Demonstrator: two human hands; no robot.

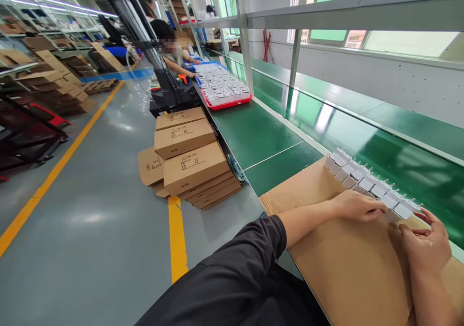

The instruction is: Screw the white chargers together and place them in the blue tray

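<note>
A row of several white plug adapters (373, 183) with metal pins stands along the far edge of a brown cardboard sheet (337, 258). My left hand (357, 207) reaches in from the left, its fingers bent and closed against the adapters near the row's right end. At that end, my right hand (427, 244) has its thumb and fingers curled round the near and outer sides of the last white plug adapter (403, 211). Some fingertips of both hands are partly hidden, and how firmly they press cannot be made out.
Beyond the cardboard runs a green work surface (268, 137). A red tray (226, 105) packed with small white pieces lies further along it, near another person (177, 55). Stacked brown cartons (195, 166) stand left of the bench. A metal shelf frame (355, 17) crosses above.
</note>
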